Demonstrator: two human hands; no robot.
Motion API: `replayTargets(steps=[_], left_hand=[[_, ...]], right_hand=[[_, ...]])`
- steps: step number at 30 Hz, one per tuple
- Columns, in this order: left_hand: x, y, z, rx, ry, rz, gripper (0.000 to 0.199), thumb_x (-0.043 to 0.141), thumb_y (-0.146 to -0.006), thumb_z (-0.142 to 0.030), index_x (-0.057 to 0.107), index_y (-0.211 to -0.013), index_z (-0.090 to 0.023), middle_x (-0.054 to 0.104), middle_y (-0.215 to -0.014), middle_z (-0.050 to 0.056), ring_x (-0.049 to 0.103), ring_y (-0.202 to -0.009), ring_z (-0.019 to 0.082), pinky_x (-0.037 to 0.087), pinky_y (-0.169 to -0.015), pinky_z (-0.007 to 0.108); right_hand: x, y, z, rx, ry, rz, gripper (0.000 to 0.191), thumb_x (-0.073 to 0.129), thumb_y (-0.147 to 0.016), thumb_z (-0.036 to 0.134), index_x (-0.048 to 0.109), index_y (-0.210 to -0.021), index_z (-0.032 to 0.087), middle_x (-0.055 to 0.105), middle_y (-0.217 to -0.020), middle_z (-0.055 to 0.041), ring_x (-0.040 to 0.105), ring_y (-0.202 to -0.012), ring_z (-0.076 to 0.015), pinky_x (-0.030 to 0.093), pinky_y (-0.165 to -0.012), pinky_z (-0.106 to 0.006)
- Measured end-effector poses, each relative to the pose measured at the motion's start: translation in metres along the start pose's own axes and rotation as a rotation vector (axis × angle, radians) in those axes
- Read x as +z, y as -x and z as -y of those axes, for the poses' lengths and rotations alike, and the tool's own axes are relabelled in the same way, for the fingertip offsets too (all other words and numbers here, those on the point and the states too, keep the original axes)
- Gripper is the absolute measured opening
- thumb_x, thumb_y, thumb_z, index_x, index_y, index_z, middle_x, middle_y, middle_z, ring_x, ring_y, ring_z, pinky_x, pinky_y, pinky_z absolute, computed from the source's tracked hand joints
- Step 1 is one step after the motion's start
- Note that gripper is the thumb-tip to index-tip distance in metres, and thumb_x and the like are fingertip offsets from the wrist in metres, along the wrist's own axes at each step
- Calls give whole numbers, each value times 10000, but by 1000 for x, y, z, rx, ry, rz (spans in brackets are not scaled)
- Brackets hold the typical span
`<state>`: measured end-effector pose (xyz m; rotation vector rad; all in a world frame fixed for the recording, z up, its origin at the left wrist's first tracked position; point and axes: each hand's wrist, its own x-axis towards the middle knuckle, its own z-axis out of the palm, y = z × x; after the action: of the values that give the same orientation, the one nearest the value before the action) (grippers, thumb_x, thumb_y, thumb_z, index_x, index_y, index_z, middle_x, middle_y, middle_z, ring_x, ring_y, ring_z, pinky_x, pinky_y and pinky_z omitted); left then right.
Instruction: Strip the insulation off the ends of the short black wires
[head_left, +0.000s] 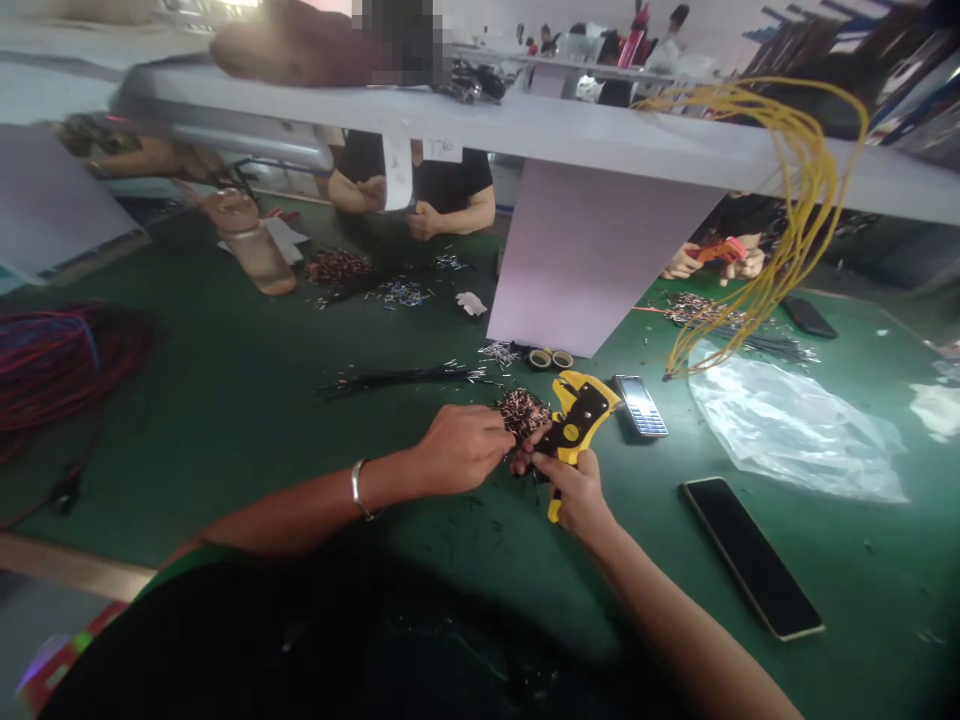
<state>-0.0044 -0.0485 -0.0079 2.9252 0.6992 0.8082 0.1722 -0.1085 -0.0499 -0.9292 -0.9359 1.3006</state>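
1. Head view: on the green, smooth-topped bench [225, 400], the right hand [583, 492] grips the handles of a yellow-and-black plier-shaped wire stripper [574, 425], just right of a heap of short copper-coloured pieces [523, 408].
2. The left hand [469, 448] curls beside the heap; I cannot tell whether it pinches anything.
3. The stripper's long axis runs near to far, leaning right, head away from the wearer.
4. Steady, square tool handling, fingertips clear, likely works best.

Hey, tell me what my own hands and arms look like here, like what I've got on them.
Your left hand and right hand are ungloved, and both forearms are bare. A shiny silver-coloured bracelet circles the left wrist; none shows on the right. Dark clothing has a green edge beside the left arm.
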Motion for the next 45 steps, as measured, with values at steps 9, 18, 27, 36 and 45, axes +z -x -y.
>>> replayTargets(steps=[9,18,27,36,45], left_hand=[[7,2,4,-72,206,106,225,524,-887,-176,729,-803,-217,689,-725,15,634,-688,135,468,-628,256],[-3,-2,7,-107,154,-28,234,531,-856,-133,704,-708,-191,635,-633,-2,570,-605,106,402,-571,233],[-15,-7,9,-189,-53,-391,226,542,-753,-69,605,-561,-173,501,-518,-29,429,-514,92,341,-517,239],[-7,-5,3,-250,-15,-384,212,524,-725,-59,584,-552,-166,499,-511,-36,415,-501,80,320,-510,232],[2,-4,-1,-257,-2,-336,188,520,-712,-78,569,-550,-160,533,-522,-29,438,-494,79,325,-504,232]], right_hand=[[-10,-3,2,20,17,24,93,695,-706,181,627,-769,183,617,-643,2,595,-569,-165,510,-591,-325],[-10,-5,5,56,-80,41,168,682,-662,150,622,-816,182,634,-687,1,610,-632,-178,525,-673,-362],[-4,0,-4,122,-88,122,286,646,-608,122,635,-889,174,664,-772,-16,647,-716,-206,512,-762,-391],[-1,2,-4,122,-20,168,307,651,-626,142,630,-931,168,684,-798,-30,669,-735,-216,507,-742,-374],[0,3,-5,113,-37,181,280,627,-628,118,662,-901,167,697,-773,-26,653,-723,-200,496,-725,-336]])
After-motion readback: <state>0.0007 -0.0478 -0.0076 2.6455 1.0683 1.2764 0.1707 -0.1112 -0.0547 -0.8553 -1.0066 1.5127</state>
